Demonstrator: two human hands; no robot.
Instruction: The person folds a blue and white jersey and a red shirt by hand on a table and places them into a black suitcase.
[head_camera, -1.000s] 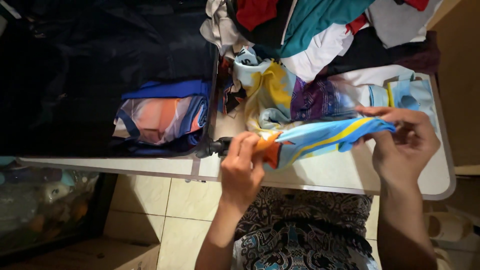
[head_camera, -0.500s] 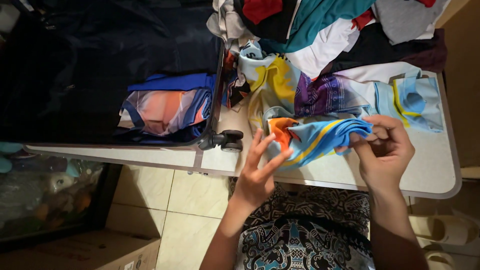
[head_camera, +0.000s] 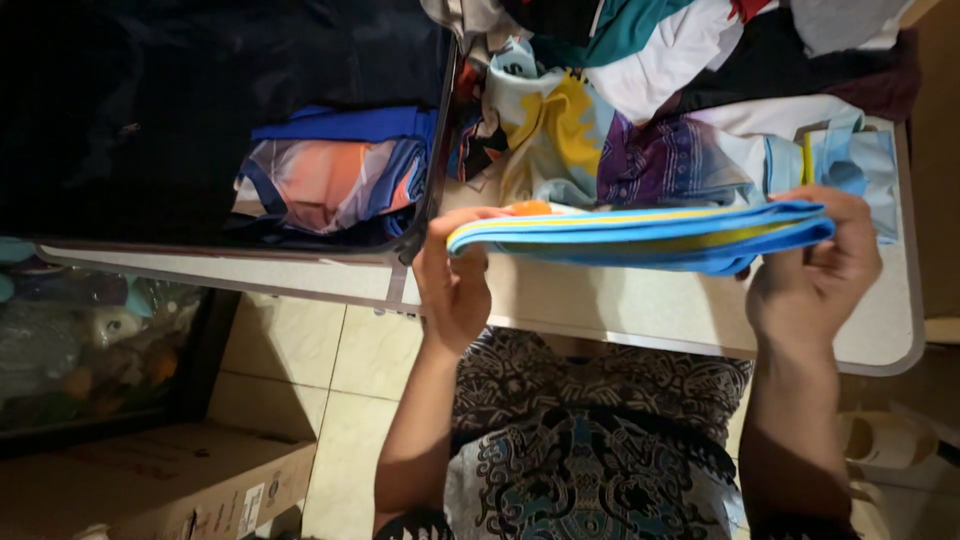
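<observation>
left hand (head_camera: 455, 280) pinches blue garment (head_camera: 640, 235) | right hand (head_camera: 815, 275) grips far end | held above table (head_camera: 640, 320) near edge

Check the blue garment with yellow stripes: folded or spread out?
Folded. The blue garment is a narrow layered band stretched between the left hand and right hand, above the table.

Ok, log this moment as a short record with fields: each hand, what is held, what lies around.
left hand: grips the left end of the folded blue garment
right hand: grips its right end
garment: light blue with yellow stripes and an orange patch, stretched flat between both hands above the white table
suitcase: open, dark, with folded clothes inside
clothes pile: loose and mixed in colour, at the table's far side
floor: cardboard box at lower left
</observation>
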